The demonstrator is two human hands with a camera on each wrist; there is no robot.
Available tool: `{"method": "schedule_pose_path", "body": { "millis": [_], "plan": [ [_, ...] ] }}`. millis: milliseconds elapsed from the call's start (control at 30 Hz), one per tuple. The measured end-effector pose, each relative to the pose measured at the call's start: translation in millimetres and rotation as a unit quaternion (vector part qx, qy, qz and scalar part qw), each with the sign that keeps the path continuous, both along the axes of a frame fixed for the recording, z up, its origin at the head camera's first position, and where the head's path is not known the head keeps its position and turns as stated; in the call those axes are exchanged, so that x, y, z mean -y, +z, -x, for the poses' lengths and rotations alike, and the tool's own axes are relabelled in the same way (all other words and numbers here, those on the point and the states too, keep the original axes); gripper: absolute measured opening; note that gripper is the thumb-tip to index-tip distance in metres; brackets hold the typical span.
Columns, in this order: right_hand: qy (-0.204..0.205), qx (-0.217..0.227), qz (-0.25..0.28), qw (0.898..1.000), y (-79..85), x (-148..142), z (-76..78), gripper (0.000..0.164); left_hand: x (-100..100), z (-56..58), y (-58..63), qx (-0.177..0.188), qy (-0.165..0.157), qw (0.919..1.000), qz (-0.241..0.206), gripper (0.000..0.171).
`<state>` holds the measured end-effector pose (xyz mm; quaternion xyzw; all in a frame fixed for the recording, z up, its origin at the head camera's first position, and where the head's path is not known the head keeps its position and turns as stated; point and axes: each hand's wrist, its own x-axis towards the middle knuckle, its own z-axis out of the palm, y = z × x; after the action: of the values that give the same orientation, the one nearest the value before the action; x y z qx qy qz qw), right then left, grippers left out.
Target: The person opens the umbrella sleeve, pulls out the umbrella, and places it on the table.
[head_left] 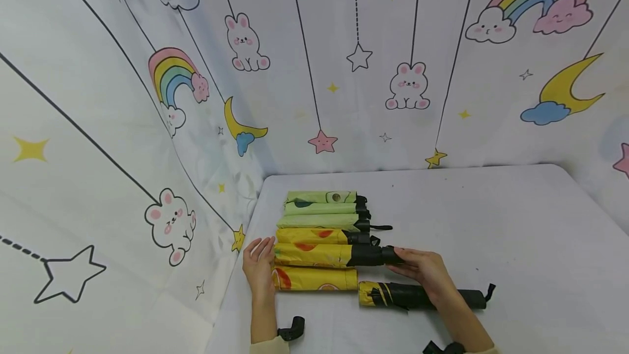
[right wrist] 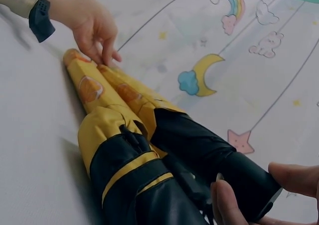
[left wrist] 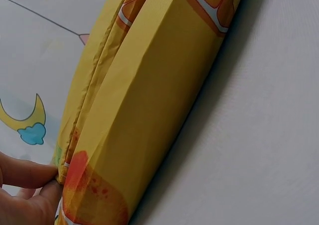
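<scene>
Umbrella, yellow with orange fruit prints and folded up, is what I've got both hands on from my end, lower middle of the head view. Left hand has its left tip pinched between thumb and finger, and the right hand has thumb and fingers around the black end. Just above it lies another yellow roll, then a stack of green rolls — the top one has an avocado print. Just below is a plain-ended yellow roll, with a black-and-yellow bundle right by its right end — can't tell if those two touch. Everything's on the white tabletop, and a backdrop with bunnies and rainbows fills the upper frame.
</scene>
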<state>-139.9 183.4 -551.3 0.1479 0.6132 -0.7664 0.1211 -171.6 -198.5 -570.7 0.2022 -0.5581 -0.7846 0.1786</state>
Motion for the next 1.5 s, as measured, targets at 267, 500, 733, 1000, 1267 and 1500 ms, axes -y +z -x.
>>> {"method": "schedule_pose_path", "body": {
  "millis": [267, 500, 733, 1000, 1267, 1500],
  "plan": [
    [0.001, -0.01, 0.011, 1.0, 0.0, -2.4, -1.3, 0.057, 0.0, -0.7, -0.5, -0.002, 0.01, 0.9999, -0.002, 0.05],
    [0.002, -0.012, 0.008, 1.0, 0.1, -3.8, -2.1, 0.058, 0.3, 0.8, -1.4, -0.006, 0.015, 0.9999, -0.003, 0.047],
    [0.003, -0.018, 0.012, 1.0, 0.1, -6.0, -3.8, 0.056, -0.3, 1.6, -2.0, -0.009, 0.015, 0.9998, -0.007, 0.051],
    [0.003, -0.021, 0.011, 1.0, 0.1, -6.9, -5.1, 0.054, -0.2, 1.3, 0.0, -0.003, 0.025, 0.9997, -0.004, 0.052],
    [0.002, -0.024, 0.014, 1.0, 1.9, -12.6, -6.4, 0.053, 2.0, 0.3, 1.8, -0.001, 0.04, 0.9991, -0.011, 0.049],
    [0.007, -0.023, 0.015, 1.0, 5.0, -14.8, -8.0, 0.056, 1.2, -0.4, 2.2, -0.01, 0.036, 0.9991, -0.021, 0.048]
  ]
}}
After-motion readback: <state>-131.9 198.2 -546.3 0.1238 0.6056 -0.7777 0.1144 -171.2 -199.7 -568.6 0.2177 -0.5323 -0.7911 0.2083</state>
